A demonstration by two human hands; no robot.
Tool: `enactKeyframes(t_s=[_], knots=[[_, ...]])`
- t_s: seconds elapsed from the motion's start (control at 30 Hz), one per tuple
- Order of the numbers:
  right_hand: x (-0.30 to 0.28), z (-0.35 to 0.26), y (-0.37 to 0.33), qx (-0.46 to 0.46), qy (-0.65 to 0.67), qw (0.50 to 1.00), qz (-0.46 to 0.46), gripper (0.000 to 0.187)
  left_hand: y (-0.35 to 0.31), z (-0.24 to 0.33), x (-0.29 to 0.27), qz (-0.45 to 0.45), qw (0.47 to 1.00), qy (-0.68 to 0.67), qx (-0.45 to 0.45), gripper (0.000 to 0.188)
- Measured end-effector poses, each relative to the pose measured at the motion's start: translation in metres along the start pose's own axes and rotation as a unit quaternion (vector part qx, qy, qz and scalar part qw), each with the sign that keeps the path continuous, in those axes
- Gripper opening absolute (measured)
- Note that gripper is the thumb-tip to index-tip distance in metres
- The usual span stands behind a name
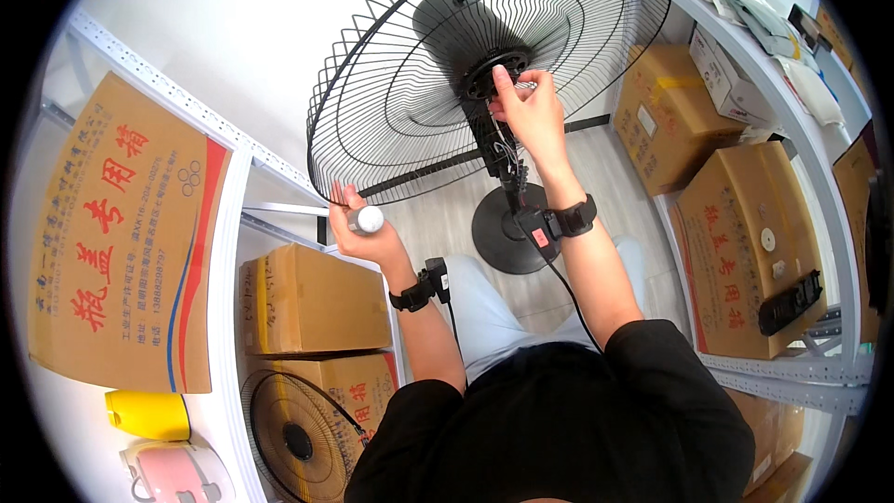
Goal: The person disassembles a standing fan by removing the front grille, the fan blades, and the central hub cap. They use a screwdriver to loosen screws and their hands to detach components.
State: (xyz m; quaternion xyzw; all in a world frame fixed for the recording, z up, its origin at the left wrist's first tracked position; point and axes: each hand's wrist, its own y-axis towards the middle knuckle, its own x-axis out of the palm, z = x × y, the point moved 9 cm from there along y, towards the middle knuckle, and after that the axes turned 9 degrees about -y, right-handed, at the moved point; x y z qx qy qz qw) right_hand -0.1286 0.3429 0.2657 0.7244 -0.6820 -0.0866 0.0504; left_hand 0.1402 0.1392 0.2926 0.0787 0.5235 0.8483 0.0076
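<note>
A black pedestal fan stands before me, its wire rear grille [391,84] tilted and without blades. My right hand [533,121] is at the hub [494,70], thumb and fingers pinched together; whatever sits between them is hidden. Behind the grille is the dark motor housing [456,28]. My left hand [368,235] is by the grille's lower left rim, its fingers curled round a grey cylinder with a rounded white end [370,219]. Those fingertips reach up to the rim; whether they grip it, I cannot tell. Below, the round black base [512,233] rests on the floor.
Metal shelving flanks me on both sides, with cardboard boxes [312,298] at left and more boxes [745,242] at right. A second wire grille [296,442] leans at lower left, near a yellow container [149,414]. A black remote-like piece [790,303] lies on a right-hand box.
</note>
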Motion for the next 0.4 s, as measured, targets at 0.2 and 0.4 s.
enactKeyframes(t_s=[0.2, 0.4], knots=[[-0.013, -0.059, -0.037, -0.313, -0.204, 0.906, 0.197, 0.065, 0.002, 0.005, -0.001, 0.008, 1.0, -0.004, -0.015, 0.017], [0.017, 0.009, -0.003, 0.036, 0.087, 0.992, -0.079, 0.077, 0.006, 0.004, -0.003, -0.011, 0.999, 0.026, -0.017, 0.016]])
